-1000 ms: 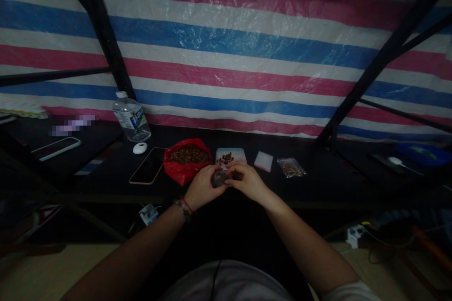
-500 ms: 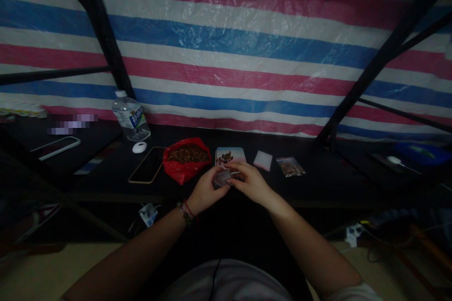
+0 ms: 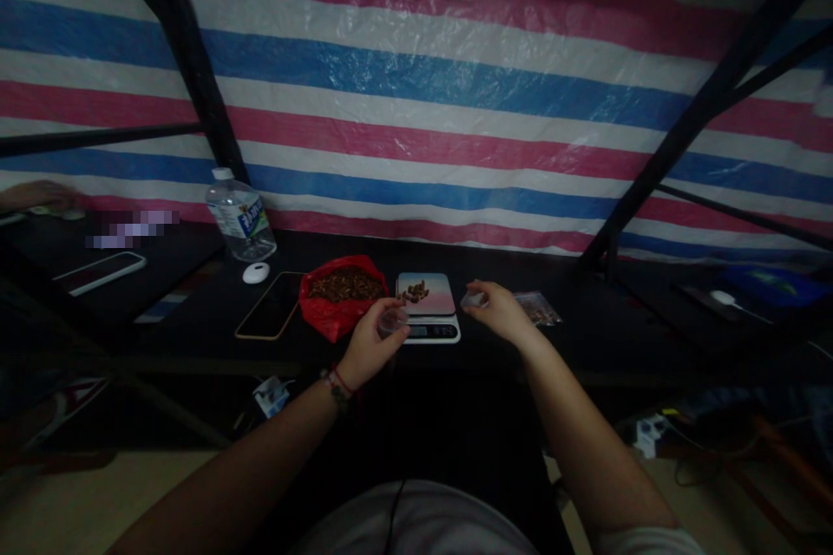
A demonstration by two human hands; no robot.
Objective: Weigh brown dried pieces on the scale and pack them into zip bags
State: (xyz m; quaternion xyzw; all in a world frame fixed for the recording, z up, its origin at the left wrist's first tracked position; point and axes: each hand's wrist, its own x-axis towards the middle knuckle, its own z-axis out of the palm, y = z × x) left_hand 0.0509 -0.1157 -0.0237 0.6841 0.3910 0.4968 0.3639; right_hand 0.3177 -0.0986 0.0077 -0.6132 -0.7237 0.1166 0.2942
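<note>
At the far left, another person's hand [image 3: 52,195], blurred, has come into view over the counter [image 3: 195,334]. To its right stand a clear bottle [image 3: 240,215] and, nearer, a dark phone [image 3: 270,312], then the open red bag [image 3: 329,319] full of brown pieces, both where they were. Just right of that bag, my left hand [image 3: 372,341] is half curled, thumb and fingers around 1 clear plastic piece [image 3: 393,323]; I cannot tell if it is a bag or a cup. My forearm slants in from the near left.

My 2 hands have parted, so the scale [image 3: 439,288] between them now shows its display, too small to read; a few brown pieces [image 3: 414,290] lie on its plate. My right hand [image 3: 502,312] has moved right, palm down, thumb and fingers nearly together around the white packet [image 3: 471,300], so each hand now has its own item. I cannot tell whether the packet is lifted. Just right lies the filled clear bag [image 3: 539,309].
</note>
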